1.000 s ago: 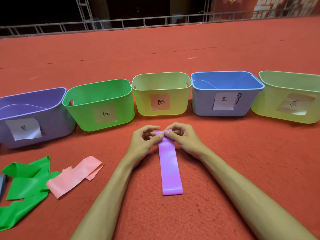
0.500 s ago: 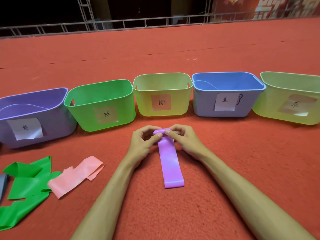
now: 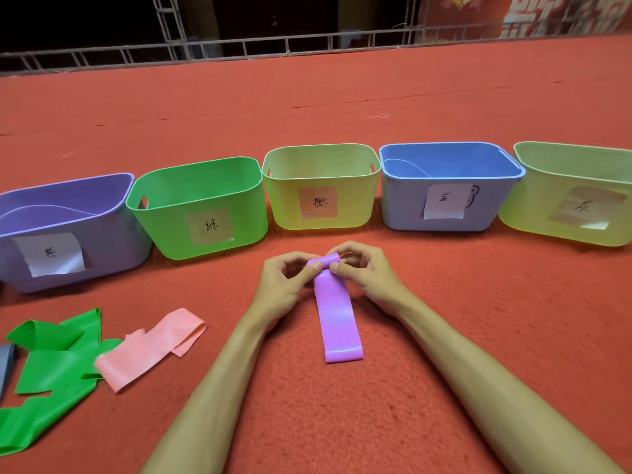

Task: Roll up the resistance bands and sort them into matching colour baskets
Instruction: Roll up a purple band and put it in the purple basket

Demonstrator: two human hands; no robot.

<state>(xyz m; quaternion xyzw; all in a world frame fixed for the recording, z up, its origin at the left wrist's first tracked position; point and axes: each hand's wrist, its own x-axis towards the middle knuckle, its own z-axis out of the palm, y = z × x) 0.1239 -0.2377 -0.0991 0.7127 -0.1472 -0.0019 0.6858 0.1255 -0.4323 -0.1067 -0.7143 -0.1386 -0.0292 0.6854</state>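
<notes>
A purple resistance band (image 3: 337,318) lies flat on the red carpet, its far end curled into a small roll. My left hand (image 3: 285,285) and my right hand (image 3: 367,275) pinch that rolled end from either side. Behind them stands a row of labelled baskets: purple basket (image 3: 68,213), green basket (image 3: 198,203), pale yellow-green basket (image 3: 321,186), blue basket (image 3: 448,186) and another yellow-green basket (image 3: 574,196). To the left lie a loose pink band (image 3: 150,347), a green band (image 3: 51,367) and a grey band (image 3: 5,364) cut off by the frame edge.
Red carpet (image 3: 342,422) covers the floor all around. A metal truss railing (image 3: 273,46) runs along the carpet's far edge, with darkness beyond it.
The roll at the purple band's far end has grown slightly, and the flat part on the carpet has become a little shorter. Both hands stay at the rolled end.
</notes>
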